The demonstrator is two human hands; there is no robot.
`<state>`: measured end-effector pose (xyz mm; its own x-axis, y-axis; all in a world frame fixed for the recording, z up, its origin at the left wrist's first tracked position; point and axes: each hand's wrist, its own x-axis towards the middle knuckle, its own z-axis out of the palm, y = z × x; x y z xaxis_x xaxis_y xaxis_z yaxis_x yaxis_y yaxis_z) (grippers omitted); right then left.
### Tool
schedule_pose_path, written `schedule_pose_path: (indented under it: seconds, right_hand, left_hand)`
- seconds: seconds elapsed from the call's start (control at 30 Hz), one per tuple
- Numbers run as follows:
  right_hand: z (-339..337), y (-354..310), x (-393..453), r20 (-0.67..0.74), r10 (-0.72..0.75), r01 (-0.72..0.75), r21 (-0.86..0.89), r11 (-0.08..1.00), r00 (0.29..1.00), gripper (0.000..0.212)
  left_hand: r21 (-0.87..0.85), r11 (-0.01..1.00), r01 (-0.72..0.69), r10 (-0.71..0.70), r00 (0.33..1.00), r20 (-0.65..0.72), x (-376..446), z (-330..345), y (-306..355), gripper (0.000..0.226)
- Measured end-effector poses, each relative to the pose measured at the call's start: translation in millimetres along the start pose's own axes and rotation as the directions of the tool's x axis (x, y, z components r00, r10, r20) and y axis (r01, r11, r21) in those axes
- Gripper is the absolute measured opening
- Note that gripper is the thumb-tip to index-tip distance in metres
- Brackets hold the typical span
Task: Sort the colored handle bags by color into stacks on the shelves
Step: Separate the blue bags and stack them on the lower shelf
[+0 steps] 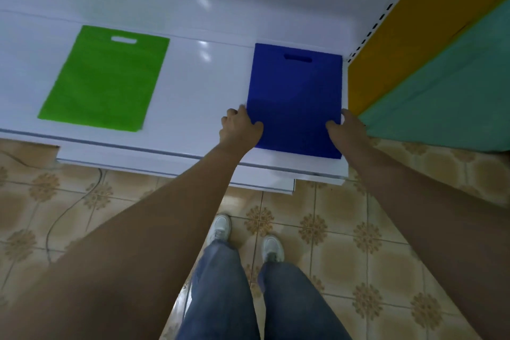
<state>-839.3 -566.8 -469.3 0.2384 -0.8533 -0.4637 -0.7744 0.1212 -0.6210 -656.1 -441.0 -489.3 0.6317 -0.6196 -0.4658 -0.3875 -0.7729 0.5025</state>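
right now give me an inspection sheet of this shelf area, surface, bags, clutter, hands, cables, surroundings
surface: white shelf, glossy, with light glare
job's things: green bag lies flat at the left; blue bag lies flat at the right end, handle cutouts toward the back
clutter: nothing seen
hands: left hand grips the blue bag's left edge; right hand grips its right edge
cables: one thin cable runs across the floor at the left
surroundings: patterned floor tiles; orange panel and teal panel at the right; person's jeans and white shoes below
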Motion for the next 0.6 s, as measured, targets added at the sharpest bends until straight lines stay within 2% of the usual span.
schedule_pose_path:
  seconds: [0.13, 0.2, 0.27, 0.33, 0.43, 0.53, 0.6]
  right_hand:
    - [14, -60, -40, 0.01, -0.217, 0.217, 0.029, 0.976, 0.976, 0.058]
    - [33, -103, -70, 0.077, -0.364, 0.361, 0.051, 0.931, 0.928, 0.055]
    - [58, -152, -108, 0.17, -0.502, 0.496, 0.079, 0.865, 0.848, 0.052]
    - [86, -201, -152, 0.261, -0.642, 0.645, 0.085, 0.76, 0.721, 0.051]
    - [125, -265, -231, 0.368, -0.808, 0.844, 0.103, 0.526, 0.459, 0.051]
    - [156, -318, -309, 0.412, -0.886, 0.941, 0.161, 0.299, 0.211, 0.051]
    - [175, -352, -352, 0.398, -0.914, 0.969, 0.182, 0.166, 0.082, 0.051]
  left_hand:
    - [-0.128, 0.991, 0.026, -0.039, 0.995, -0.096, -65, -38, -17, 0.06]
    - [-0.205, 0.979, 0.017, -0.06, 0.977, -0.203, -103, -64, -33, 0.06]
    - [-0.262, 0.965, 0.015, -0.097, 0.948, -0.304, -145, -92, -53, 0.058]
    - [-0.302, 0.953, 0.018, -0.139, 0.913, -0.384, -186, -118, -75, 0.056]
    - [-0.314, 0.949, 0.03, -0.186, 0.858, -0.478, -238, -156, -114, 0.056]
    - [-0.357, 0.933, 0.047, -0.248, 0.803, -0.542, -270, -196, -159, 0.056]
    - [-0.373, 0.927, 0.041, -0.273, 0.755, -0.596, -283, -228, -188, 0.056]
